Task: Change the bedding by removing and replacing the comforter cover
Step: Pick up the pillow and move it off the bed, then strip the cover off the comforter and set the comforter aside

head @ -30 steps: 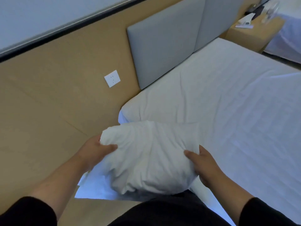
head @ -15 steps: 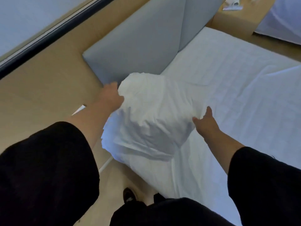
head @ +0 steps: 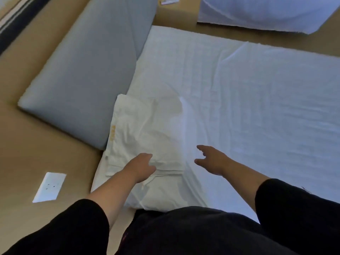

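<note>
The left hand point(head: 142, 166) rests on the near end of a plump white fabric pillow point(head: 147, 144), fingers laid over the cloth; whether they pinch it or merely press cannot be told. The right hand point(head: 211, 160) hangs just beside the pillow's right edge, apart from it, fingers spread and loosely extended, holding nothing. Both forearms emerge from black sleeves point(head: 73, 227). The pillow lies at the head corner of the bed, on a white wrinkled fitted sheet point(head: 248, 98) that covers the mattress, its far end touching the padded grey fabric headboard point(head: 88, 74). A small yellow mark shows on the pillow's left edge. Behind the headboard runs a tan wooden wall panel point(head: 27, 144) bearing a white rectangular wall socket point(head: 49, 186). Beyond the bed, across a strip of tan surface, lies another white-covered bed point(head: 266, 13).
</note>
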Demonstrator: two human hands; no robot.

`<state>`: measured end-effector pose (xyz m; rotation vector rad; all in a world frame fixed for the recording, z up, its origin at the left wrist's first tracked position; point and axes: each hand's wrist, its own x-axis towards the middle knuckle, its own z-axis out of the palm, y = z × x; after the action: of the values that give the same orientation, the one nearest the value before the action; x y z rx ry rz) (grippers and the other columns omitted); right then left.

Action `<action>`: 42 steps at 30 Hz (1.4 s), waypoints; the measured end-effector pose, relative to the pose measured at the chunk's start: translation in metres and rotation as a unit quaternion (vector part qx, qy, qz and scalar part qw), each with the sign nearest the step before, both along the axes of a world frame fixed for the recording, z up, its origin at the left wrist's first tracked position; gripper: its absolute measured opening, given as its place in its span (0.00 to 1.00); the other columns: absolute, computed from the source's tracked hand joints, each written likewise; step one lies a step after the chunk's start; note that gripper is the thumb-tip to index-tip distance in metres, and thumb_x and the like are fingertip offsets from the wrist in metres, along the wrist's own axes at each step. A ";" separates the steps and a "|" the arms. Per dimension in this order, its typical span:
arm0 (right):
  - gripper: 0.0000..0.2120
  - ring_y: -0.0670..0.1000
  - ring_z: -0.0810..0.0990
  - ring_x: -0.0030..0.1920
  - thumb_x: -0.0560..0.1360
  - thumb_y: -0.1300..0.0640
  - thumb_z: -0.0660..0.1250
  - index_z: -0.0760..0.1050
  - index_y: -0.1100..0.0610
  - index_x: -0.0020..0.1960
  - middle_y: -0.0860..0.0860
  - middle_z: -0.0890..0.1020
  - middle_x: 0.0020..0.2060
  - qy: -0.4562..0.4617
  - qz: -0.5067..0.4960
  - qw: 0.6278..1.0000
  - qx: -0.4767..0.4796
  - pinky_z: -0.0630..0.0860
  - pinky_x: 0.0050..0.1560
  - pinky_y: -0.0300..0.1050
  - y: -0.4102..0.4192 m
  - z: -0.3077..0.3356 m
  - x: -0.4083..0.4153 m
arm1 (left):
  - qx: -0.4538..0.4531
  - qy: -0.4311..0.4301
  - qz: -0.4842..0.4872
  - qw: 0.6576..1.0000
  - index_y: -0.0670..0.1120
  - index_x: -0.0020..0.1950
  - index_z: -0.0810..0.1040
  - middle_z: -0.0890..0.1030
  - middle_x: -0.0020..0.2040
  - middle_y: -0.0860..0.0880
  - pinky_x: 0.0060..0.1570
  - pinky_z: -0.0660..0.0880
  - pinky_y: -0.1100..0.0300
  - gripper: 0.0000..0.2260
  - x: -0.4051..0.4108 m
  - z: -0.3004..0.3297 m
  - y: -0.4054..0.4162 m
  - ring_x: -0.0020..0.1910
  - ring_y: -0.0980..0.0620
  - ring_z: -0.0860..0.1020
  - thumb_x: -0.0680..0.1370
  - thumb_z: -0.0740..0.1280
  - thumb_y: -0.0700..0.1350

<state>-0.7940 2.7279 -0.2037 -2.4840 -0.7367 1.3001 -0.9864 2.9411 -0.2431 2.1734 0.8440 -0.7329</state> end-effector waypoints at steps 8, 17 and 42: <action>0.34 0.49 0.61 0.78 0.81 0.45 0.64 0.53 0.49 0.81 0.48 0.57 0.80 -0.045 -0.124 0.991 0.011 0.59 0.74 0.45 -0.073 0.026 -0.066 | 0.020 -0.065 -0.203 0.977 0.49 0.80 0.58 0.60 0.80 0.50 0.72 0.59 0.58 0.31 0.045 0.028 -0.029 0.77 0.52 0.61 0.80 0.62 0.56; 0.29 0.49 0.66 0.74 0.82 0.48 0.62 0.57 0.49 0.80 0.48 0.62 0.78 -0.086 -0.412 0.907 0.012 0.61 0.73 0.43 -0.279 0.045 -0.146 | 0.012 -0.079 -0.419 0.904 0.51 0.80 0.60 0.60 0.80 0.50 0.71 0.62 0.57 0.28 0.092 0.053 -0.202 0.75 0.51 0.64 0.82 0.62 0.56; 0.26 0.49 0.72 0.70 0.81 0.51 0.66 0.65 0.53 0.77 0.48 0.74 0.69 -0.094 -0.843 0.528 -0.042 0.67 0.65 0.41 -0.818 0.042 -0.363 | -0.100 -0.080 -0.684 0.718 0.52 0.76 0.66 0.71 0.73 0.55 0.62 0.68 0.59 0.25 0.173 0.051 -0.863 0.69 0.57 0.70 0.81 0.64 0.55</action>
<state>-1.1569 1.9094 -0.1613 -1.8091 1.5103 0.1626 -0.8132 2.0778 -0.1924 2.3122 -1.1249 -1.1472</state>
